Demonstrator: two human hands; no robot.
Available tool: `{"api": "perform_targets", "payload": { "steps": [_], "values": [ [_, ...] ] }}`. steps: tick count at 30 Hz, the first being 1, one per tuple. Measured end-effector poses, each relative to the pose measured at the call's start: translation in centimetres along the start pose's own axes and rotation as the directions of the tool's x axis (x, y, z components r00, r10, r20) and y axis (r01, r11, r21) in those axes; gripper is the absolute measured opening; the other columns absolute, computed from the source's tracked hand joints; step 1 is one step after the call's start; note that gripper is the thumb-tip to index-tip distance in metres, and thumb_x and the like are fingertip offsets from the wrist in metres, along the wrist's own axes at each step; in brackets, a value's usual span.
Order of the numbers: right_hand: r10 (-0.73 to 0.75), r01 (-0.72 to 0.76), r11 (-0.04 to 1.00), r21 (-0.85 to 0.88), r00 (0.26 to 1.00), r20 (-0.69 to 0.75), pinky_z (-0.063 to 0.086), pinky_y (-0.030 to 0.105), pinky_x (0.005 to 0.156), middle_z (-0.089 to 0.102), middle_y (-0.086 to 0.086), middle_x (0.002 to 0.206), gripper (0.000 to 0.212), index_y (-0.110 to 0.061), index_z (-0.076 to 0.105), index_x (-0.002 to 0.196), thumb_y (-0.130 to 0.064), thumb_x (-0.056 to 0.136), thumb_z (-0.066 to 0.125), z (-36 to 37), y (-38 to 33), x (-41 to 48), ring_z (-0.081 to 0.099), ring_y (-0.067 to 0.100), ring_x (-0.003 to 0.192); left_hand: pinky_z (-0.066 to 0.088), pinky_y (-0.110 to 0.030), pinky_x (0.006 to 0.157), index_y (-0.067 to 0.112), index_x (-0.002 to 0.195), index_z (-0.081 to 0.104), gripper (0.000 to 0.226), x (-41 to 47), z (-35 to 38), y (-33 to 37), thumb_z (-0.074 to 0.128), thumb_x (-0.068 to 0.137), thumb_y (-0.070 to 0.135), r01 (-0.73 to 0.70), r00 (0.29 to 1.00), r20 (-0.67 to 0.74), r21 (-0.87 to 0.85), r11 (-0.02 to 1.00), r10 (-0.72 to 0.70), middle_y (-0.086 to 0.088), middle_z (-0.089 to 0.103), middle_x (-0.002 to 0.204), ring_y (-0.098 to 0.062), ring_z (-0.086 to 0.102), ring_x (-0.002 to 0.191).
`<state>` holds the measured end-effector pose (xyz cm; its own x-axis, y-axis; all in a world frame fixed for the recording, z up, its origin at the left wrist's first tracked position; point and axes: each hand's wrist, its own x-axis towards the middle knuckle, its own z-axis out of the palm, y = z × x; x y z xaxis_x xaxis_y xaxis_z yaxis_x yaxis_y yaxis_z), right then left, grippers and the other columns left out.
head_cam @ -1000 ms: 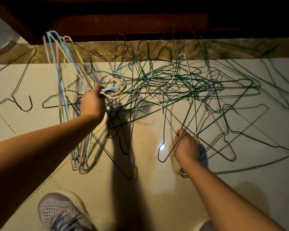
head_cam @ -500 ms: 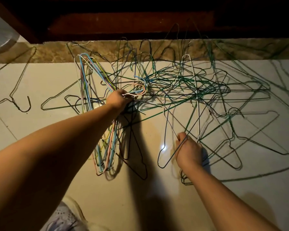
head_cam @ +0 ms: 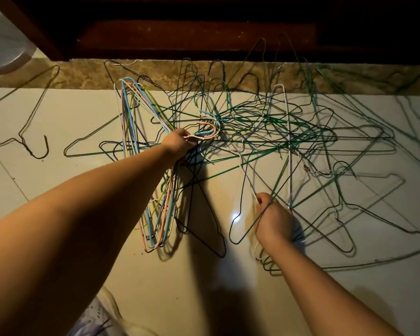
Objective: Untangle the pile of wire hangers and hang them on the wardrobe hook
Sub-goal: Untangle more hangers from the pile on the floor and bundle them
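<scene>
A tangled pile of wire hangers (head_cam: 277, 132), mostly green, dark and white, spreads over the pale tiled floor. My left hand (head_cam: 178, 143) grips the necks of a bundle of pastel hangers (head_cam: 129, 122), blue, pink, white and yellow, held at the pile's left side with their hooks curling right. My right hand (head_cam: 273, 218) is curled round wires at the pile's near edge, among them a dark green hanger (head_cam: 239, 229) and a white one (head_cam: 287, 141) that runs away from me. No wardrobe hook is in view.
A single dark hanger (head_cam: 32, 139) lies apart on the floor at the left. A brown stone sill (head_cam: 83, 73) and dark wooden furniture (head_cam: 192, 32) run along the far side. My shoe (head_cam: 95, 318) shows at the bottom. A white object (head_cam: 3, 44) sits top left.
My left hand has carried the pastel bundle rightward, from clear of the pile to its left edge. My right hand has stayed at the near edge, still holding the same wires.
</scene>
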<state>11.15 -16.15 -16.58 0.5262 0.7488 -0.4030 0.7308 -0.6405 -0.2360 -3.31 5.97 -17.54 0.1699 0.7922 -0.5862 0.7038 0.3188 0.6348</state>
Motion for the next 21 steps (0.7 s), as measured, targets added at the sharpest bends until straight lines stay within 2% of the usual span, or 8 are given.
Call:
{"api": "perform_targets", "payload": {
  "steps": [3, 9, 15, 21],
  "values": [
    [0.046, -0.046, 0.997, 0.058, 0.999, -0.005, 0.045, 0.034, 0.078, 0.065, 0.013, 0.106, 0.026, -0.018, 0.057, 0.114, -0.018, 0.095, 0.038, 0.2, -0.1, 0.2, 0.058, 0.034, 0.097, 0.031, -0.011, 0.031, 0.014, 0.096, 0.050, 0.013, 0.1, -0.2, -0.1, 0.060, 0.089, 0.015, 0.016, 0.999, 0.030, -0.039, 0.999, -0.014, -0.001, 0.047, 0.065, -0.013, 0.040, 0.051],
    [0.008, -0.007, 1.000, 0.019, 1.000, -0.011, 0.045, 0.033, 0.079, 0.063, 0.012, 0.113, 0.031, -0.018, 0.050, 0.124, -0.020, 0.095, 0.041, 0.9, -0.3, 0.3, 0.058, 0.033, 0.101, 0.038, -0.023, 0.051, 0.012, 0.099, 0.049, 0.013, 0.1, -0.3, -0.3, 0.058, 0.090, 0.013, 0.032, 0.996, 0.086, -0.126, 0.992, -0.021, -0.002, 0.049, 0.071, -0.013, 0.042, 0.056],
    [0.061, -0.061, 0.996, 0.060, 0.998, -0.006, 0.045, 0.034, 0.080, 0.063, 0.010, 0.113, 0.027, -0.021, 0.050, 0.121, -0.023, 0.097, 0.039, 1.2, -0.8, 0.6, 0.058, 0.032, 0.103, 0.039, -0.023, 0.052, 0.012, 0.096, 0.050, 0.009, 0.0, -0.4, -0.3, 0.057, 0.091, 0.013, 0.003, 0.996, 0.084, -0.121, 0.993, 0.007, -0.001, 0.049, 0.071, -0.013, 0.044, 0.057],
    [0.098, -0.098, 0.992, 0.084, 0.995, -0.007, 0.044, 0.032, 0.071, 0.065, 0.011, 0.105, 0.020, -0.021, 0.049, 0.114, -0.026, 0.097, 0.039, 0.9, -1.1, 1.4, 0.061, 0.032, 0.094, 0.041, -0.023, 0.055, 0.012, 0.101, 0.050, 0.012, -0.3, -0.8, 0.0, 0.056, 0.091, 0.014, 0.025, 0.993, 0.120, -0.127, 0.992, -0.010, -0.003, 0.053, 0.077, -0.013, 0.048, 0.062]
  ]
}}
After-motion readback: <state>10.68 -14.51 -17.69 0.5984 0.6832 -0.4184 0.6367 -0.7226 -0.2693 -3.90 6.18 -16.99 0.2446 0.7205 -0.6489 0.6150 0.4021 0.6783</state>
